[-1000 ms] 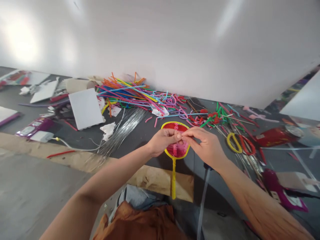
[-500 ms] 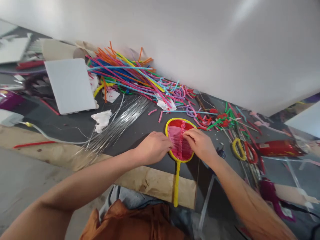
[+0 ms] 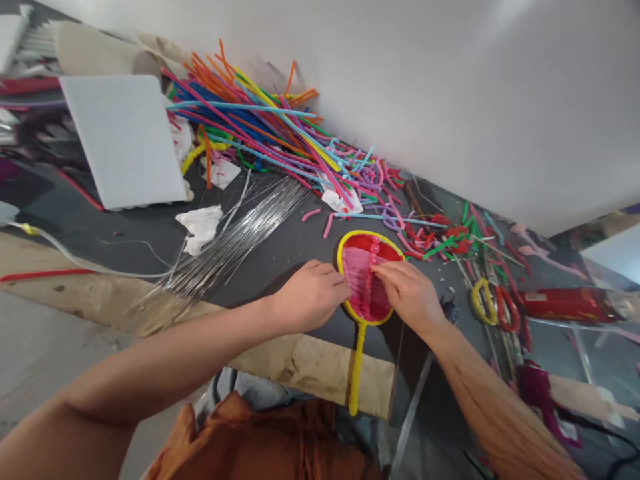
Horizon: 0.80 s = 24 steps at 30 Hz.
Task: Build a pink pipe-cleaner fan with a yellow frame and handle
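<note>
A round fan-shaped craft [image 3: 356,261] lies on the table in front of me, with a fuzzy yellow rim, pink and red strands filling it and a straight yellow handle [image 3: 357,373] pointing towards me. Down its middle runs a row of small pink round pieces [image 3: 375,249]. My left hand [image 3: 316,293] is closed at the left rim, its fingertips gripping the edge. My right hand [image 3: 409,292] reaches over the right side; its thumb and index finger pinch at the middle row. What sits between those fingertips is too small to make out.
Colourful pipe cleaners [image 3: 250,120] are heaped at the back, beside a white board [image 3: 125,140]. A bundle of thin metal wires [image 3: 235,233] lies left of the fan. Yellow- and red-handled tools [image 3: 484,301], a red packet [image 3: 570,304] and a purple glue gun [image 3: 543,397] are at right.
My view has shifted slightly, so the table's things sit differently in the picture. Both hands stay at the fan, the right one still pinching at the middle row.
</note>
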Tool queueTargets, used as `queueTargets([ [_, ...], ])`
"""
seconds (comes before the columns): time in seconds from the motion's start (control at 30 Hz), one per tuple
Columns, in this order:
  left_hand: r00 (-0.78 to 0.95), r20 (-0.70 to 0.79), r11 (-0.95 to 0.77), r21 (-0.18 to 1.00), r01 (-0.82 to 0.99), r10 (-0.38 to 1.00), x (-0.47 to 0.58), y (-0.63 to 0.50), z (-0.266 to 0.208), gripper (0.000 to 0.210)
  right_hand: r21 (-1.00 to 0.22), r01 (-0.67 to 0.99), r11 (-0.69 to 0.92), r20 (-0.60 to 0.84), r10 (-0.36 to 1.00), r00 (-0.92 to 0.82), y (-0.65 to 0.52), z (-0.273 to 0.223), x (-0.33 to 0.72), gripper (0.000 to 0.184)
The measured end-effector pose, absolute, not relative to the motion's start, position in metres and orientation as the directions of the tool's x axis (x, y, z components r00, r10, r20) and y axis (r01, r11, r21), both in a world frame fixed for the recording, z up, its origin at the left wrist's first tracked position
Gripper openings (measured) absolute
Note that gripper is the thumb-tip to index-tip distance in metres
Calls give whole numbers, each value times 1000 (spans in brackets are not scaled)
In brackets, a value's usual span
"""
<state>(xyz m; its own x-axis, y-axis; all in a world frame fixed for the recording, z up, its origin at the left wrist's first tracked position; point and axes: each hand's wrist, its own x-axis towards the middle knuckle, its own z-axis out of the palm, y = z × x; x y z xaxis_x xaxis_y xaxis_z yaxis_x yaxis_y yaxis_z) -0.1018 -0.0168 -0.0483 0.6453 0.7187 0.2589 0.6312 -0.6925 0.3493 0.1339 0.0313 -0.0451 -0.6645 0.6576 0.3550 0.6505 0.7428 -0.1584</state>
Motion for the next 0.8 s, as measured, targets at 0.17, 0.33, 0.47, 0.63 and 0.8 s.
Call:
queueTargets([
  [0.17, 637, 270, -690, 351, 633, 722, -101, -17, -48, 21, -180, 632, 753, 341, 651, -678, 29, -44, 138, 28],
  [0.33, 600, 247, -644, 397, 654, 761, -97, -20, -42, 24, -162, 622, 766, 346, 634, -692, 29, -43, 139, 29],
  [0.47, 638, 246, -676, 398, 620, 730, -97, -21, -39, 32, -68, 583, 810, 341, 568, -749, 27, -43, 139, 31],
  [0.63, 662, 228, -692, 372, 618, 714, -98, -21, -44, 31, -43, 568, 822, 333, 548, -767, 26, -44, 141, 35],
  [0.8, 657, 246, -696, 364, 619, 713, -98, -21, -47, 29, -87, 621, 779, 367, 604, -707, 26, -41, 146, 36],
])
